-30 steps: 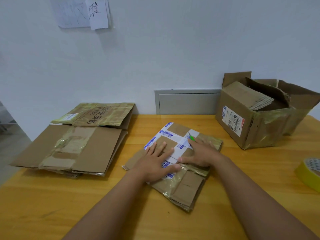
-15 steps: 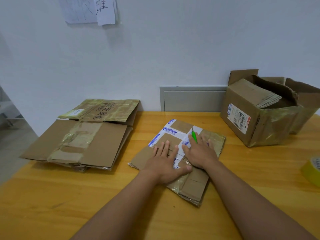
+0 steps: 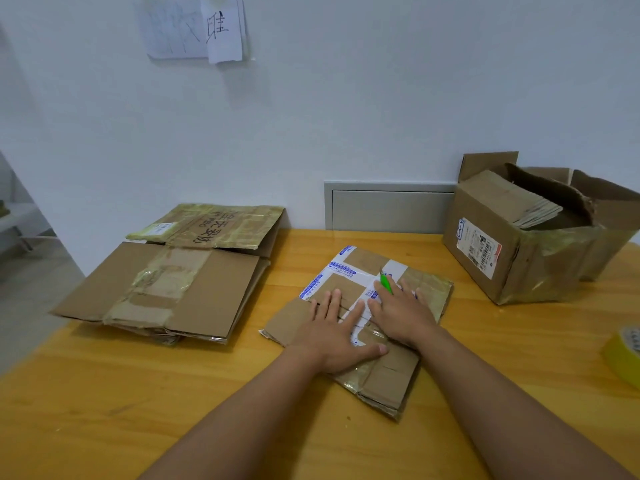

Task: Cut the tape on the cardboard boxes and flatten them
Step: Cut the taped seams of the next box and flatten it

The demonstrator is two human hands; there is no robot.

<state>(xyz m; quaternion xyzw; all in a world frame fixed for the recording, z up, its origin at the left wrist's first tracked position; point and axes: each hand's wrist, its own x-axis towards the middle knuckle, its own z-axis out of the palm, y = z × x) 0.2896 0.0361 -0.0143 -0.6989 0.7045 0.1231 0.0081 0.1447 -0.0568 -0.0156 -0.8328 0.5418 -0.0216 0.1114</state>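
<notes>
both hands press flat on a collapsed cardboard box (image 3: 367,327) lying in the middle of the wooden desk (image 3: 104,403). the left hand (image 3: 334,336) has its grip loose, fingers straight and spread on the board. the right hand (image 3: 401,315) also lies flat, with a green cutter (image 3: 385,281) poking out from under its fingers; whether the fingers pinch it or merely trap it against the box cannot be told.

judging by how things lie, the work is well along: a stack of flattened boxes (image 3: 166,289) sits at the left of the desk, and the one under the hands looks flat and ready to join it. one open box (image 3: 519,244) at the right still stands upright with folded cardboard pieces tucked inside, so at least that is left to cut and flatten.

the cardboard is dull brown, creased and frayed at the edges, patched with glossy wrinkled clear tape and white tape with blue print. the desk is smooth, varnished, honey-coloured wood. a yellow tape roll (image 3: 623,358) sits at the right edge
</notes>
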